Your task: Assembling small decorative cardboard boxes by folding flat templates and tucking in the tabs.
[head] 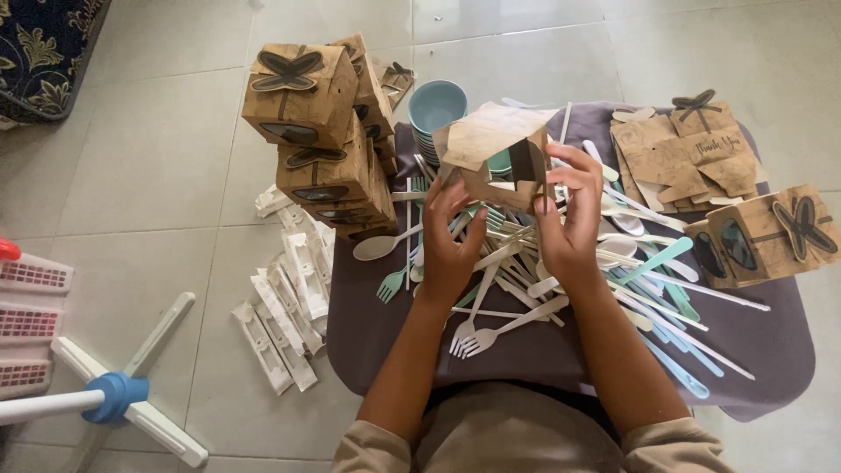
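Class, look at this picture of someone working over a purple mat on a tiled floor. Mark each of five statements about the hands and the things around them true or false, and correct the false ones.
1. Both hands, the left hand and the right hand, hold one brown box. True.
2. The stack of boxes stands to the person's right. False: it stands to the left, by the mat.
3. The bowls are red. False: they are pale blue.
4. Forks and spoons lie in a heap under the hands. True.
5. The held box is flat. False: it is partly folded up; the flat ones lie to the right.
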